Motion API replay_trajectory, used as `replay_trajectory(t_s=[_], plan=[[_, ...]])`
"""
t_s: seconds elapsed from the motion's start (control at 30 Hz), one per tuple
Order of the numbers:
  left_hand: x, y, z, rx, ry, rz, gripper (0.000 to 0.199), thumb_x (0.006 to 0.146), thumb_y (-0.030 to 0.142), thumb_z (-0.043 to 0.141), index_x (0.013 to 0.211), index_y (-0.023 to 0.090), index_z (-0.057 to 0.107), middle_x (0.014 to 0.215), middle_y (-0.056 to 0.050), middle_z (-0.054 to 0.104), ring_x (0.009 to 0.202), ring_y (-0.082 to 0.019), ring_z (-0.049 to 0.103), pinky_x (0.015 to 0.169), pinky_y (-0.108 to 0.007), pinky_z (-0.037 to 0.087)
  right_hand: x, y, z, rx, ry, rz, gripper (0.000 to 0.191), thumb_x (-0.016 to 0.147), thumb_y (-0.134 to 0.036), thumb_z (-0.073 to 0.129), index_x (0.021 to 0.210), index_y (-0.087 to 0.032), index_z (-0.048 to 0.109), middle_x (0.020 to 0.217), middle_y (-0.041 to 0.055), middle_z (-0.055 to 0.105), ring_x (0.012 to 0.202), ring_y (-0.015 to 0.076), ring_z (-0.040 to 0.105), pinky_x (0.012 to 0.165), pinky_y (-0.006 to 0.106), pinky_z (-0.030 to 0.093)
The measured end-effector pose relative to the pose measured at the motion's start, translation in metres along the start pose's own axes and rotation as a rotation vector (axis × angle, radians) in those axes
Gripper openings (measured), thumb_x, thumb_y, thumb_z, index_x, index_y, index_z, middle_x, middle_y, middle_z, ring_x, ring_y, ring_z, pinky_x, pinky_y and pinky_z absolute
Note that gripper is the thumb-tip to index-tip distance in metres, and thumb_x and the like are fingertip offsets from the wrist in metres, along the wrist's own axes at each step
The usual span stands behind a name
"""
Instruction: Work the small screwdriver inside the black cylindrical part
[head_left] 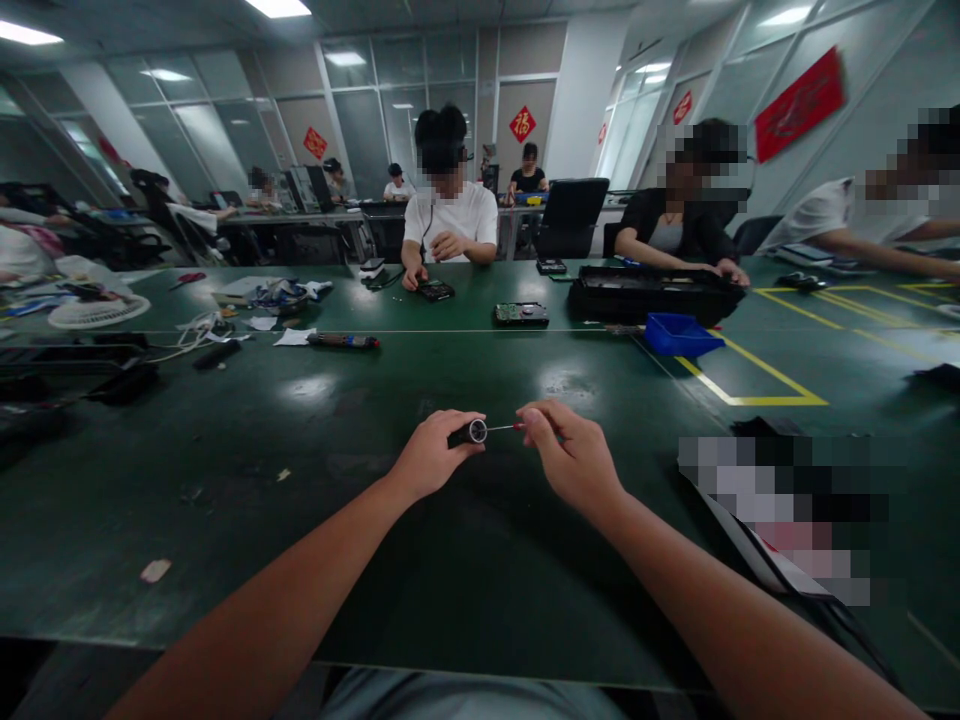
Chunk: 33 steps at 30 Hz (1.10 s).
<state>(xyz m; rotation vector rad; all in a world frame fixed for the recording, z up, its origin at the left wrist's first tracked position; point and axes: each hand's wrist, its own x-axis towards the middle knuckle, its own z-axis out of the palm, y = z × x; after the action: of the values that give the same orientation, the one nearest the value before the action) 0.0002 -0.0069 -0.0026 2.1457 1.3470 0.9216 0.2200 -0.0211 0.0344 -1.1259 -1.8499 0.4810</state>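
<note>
My left hand [433, 452] is closed around a short black cylinder [475, 431] with a pale ring at its end, which faces right. Opposite it, my right hand [566, 450] pinches a thin screwdriver [504, 429] with a red part near the fingertips. The metal shaft points left, and its tip meets the ringed end of the cylinder; how deep it sits cannot be made out. Both hands are held over the middle of the green table [465, 590].
Ahead lie a hard drive [521, 314], a blue bin [682, 335], a long black casing [656, 293] and a dark tool [343, 341]. A white fan [99, 311] and cables are at left. People sit across the table. A blurred package [787, 530] lies at right.
</note>
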Motion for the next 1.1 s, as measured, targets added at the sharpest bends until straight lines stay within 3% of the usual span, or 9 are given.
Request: replay_trajectory(t_s=[0.1, 0.27, 0.47, 0.57, 0.63, 0.77, 0.9, 1.0, 1.1], plan=[[0.000, 0.000, 0.000, 0.008, 0.007, 0.005, 0.040, 0.086, 0.023, 0.074, 0.125, 0.027, 0.065, 0.119, -0.004, 0.069, 0.112, -0.023, 0.060, 0.100, -0.040, 0.045, 0.001, -0.001, 0.001, -0.036, 0.009, 0.034, 0.032, 0.100, -0.041, 0.045, 0.091, -0.023, 0.069, 0.064, 0.0005, 0.067, 0.058, 0.0181, 0.063, 0.059, 0.031, 0.045], [0.000, -0.001, 0.000, 0.004, 0.015, 0.011, 0.040, 0.087, 0.026, 0.073, 0.126, 0.028, 0.065, 0.120, -0.003, 0.068, 0.113, -0.023, 0.059, 0.100, -0.040, 0.044, 0.000, 0.000, 0.001, -0.031, -0.008, -0.007, 0.027, 0.099, -0.030, 0.044, 0.118, -0.021, 0.061, 0.081, 0.0034, 0.072, 0.065, 0.0188, 0.065, 0.063, 0.031, 0.046], [0.000, 0.000, 0.000, 0.012, 0.011, 0.009, 0.040, 0.085, 0.022, 0.075, 0.124, 0.026, 0.066, 0.118, -0.003, 0.069, 0.111, -0.023, 0.060, 0.099, -0.040, 0.045, 0.000, 0.001, 0.000, 0.001, -0.041, 0.029, 0.023, 0.099, -0.031, 0.043, 0.102, -0.021, 0.063, 0.076, 0.0027, 0.068, 0.066, 0.0183, 0.063, 0.061, 0.031, 0.044], [0.000, -0.002, 0.001, 0.011, 0.006, 0.013, 0.041, 0.086, 0.023, 0.075, 0.125, 0.027, 0.065, 0.120, -0.003, 0.069, 0.112, -0.023, 0.060, 0.099, -0.040, 0.045, 0.001, 0.000, 0.001, 0.040, -0.007, 0.057, 0.024, 0.100, -0.034, 0.043, 0.108, -0.021, 0.062, 0.077, 0.0029, 0.068, 0.068, 0.0190, 0.064, 0.063, 0.032, 0.045], [0.000, -0.002, 0.001, 0.013, 0.003, 0.008, 0.041, 0.086, 0.025, 0.074, 0.126, 0.028, 0.065, 0.120, -0.003, 0.068, 0.112, -0.023, 0.060, 0.099, -0.041, 0.046, 0.001, 0.001, 0.003, 0.133, 0.038, 0.094, 0.023, 0.097, -0.034, 0.050, 0.112, -0.020, 0.059, 0.080, 0.0037, 0.069, 0.072, 0.0198, 0.066, 0.066, 0.033, 0.048], [0.000, 0.000, 0.000, 0.020, 0.004, -0.005, 0.041, 0.085, 0.023, 0.075, 0.126, 0.027, 0.066, 0.120, -0.004, 0.069, 0.112, -0.024, 0.060, 0.100, -0.042, 0.045, 0.003, 0.008, 0.010, 0.389, 0.076, 0.205, 0.023, 0.093, -0.041, 0.056, 0.094, -0.020, 0.065, 0.079, 0.0041, 0.069, 0.073, 0.0190, 0.066, 0.071, 0.035, 0.052], [0.001, 0.000, -0.002, -0.011, 0.019, 0.024, 0.042, 0.086, 0.022, 0.074, 0.127, 0.027, 0.065, 0.123, -0.003, 0.068, 0.115, -0.023, 0.059, 0.103, -0.042, 0.044, 0.007, 0.021, 0.018, 0.653, 0.140, 0.340, 0.030, 0.090, -0.049, 0.060, 0.092, -0.020, 0.066, 0.079, 0.0025, 0.067, 0.072, 0.0172, 0.064, 0.071, 0.035, 0.054], [0.001, 0.000, -0.003, -0.030, 0.006, 0.057, 0.041, 0.086, 0.020, 0.073, 0.126, 0.027, 0.065, 0.124, -0.002, 0.068, 0.116, -0.022, 0.059, 0.103, -0.041, 0.044, 0.011, 0.027, 0.018, 0.792, 0.138, 0.457, 0.033, 0.081, -0.052, 0.070, 0.086, -0.020, 0.066, 0.076, 0.0014, 0.065, 0.069, 0.0161, 0.062, 0.069, 0.034, 0.056], [0.002, 0.000, -0.003, -0.007, -0.026, 0.066, 0.041, 0.087, 0.019, 0.073, 0.126, 0.028, 0.065, 0.123, -0.002, 0.068, 0.114, -0.021, 0.059, 0.102, -0.040, 0.044, 0.013, 0.026, 0.015, 0.920, 0.054, 0.543, 0.034, 0.076, -0.052, 0.075, 0.079, -0.020, 0.065, 0.066, -0.0014, 0.059, 0.058, 0.0135, 0.055, 0.063, 0.033, 0.055]])
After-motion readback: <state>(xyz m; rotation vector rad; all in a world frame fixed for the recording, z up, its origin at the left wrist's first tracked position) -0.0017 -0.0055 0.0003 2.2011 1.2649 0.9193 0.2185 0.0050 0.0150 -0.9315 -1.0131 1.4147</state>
